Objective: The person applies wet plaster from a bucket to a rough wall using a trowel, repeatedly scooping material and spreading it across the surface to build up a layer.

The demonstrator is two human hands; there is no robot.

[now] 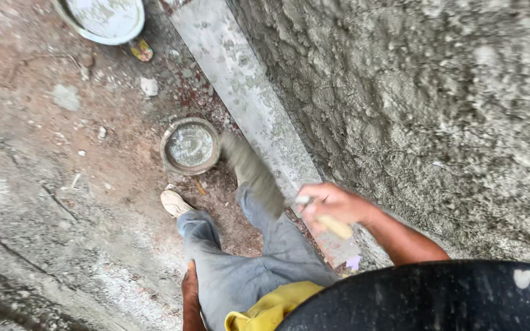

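My right hand (332, 205) is closed around the pale wooden handle (336, 227) of a trowel. Its grey, mortar-coated blade (254, 175) is blurred and points down to the left, close to the rough grey plastered wall (430, 104). My left hand (190, 288) hangs beside my left thigh against grey trousers; only a narrow part shows and its fingers are hidden. A wide black pan (437, 297) fills the bottom right, just under my right forearm.
A long grey straightedge board (240, 86) lies along the foot of the wall. A small round bowl of wet grey mix (190, 146) sits on the dirt floor ahead of my pale shoe (173, 202). A larger pan (102, 18) stands at the top left.
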